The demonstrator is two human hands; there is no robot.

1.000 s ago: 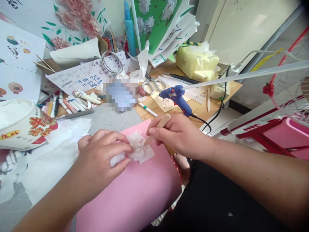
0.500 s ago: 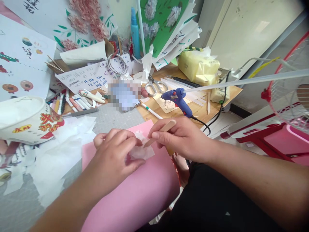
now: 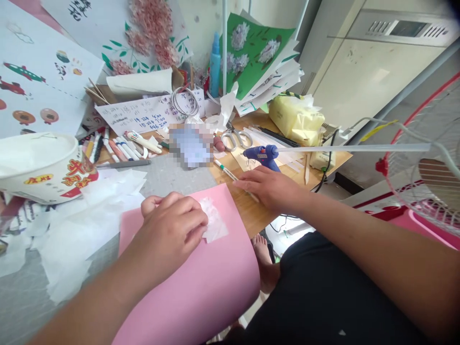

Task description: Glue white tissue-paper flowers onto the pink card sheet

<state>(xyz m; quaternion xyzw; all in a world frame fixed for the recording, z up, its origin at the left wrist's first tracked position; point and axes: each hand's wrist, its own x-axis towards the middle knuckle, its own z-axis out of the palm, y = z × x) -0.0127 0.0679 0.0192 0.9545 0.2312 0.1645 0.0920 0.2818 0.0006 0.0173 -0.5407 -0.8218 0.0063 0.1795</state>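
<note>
My left hand (image 3: 172, 223) is over the pink sheet (image 3: 194, 282), its fingers curled and closed at the edge of a small crumpled piece of white tissue paper (image 3: 215, 223). The thumb is mostly hidden. My right hand (image 3: 269, 189) lies low over the wooden tabletop with its fingers stretched out. A pale stick-like end (image 3: 252, 196) shows under those fingers. Just beyond the right hand is a blue glue gun (image 3: 260, 153) with a long clear glue stick in its back. A white marker with a green band (image 3: 224, 168) lies by the right fingertips.
Loose white tissue sheets (image 3: 75, 235) and a paper tub (image 3: 43, 172) are at the left. Scissors (image 3: 237, 138), several markers (image 3: 120, 146) and a yellow tissue pack (image 3: 296, 117) stand farther back. A fan (image 3: 431, 158) is at the right.
My right hand has moved away from the tissue paper, right and down to the tabletop, and the wooden stick it held no longer shows clearly. My left hand's fingers have closed.
</note>
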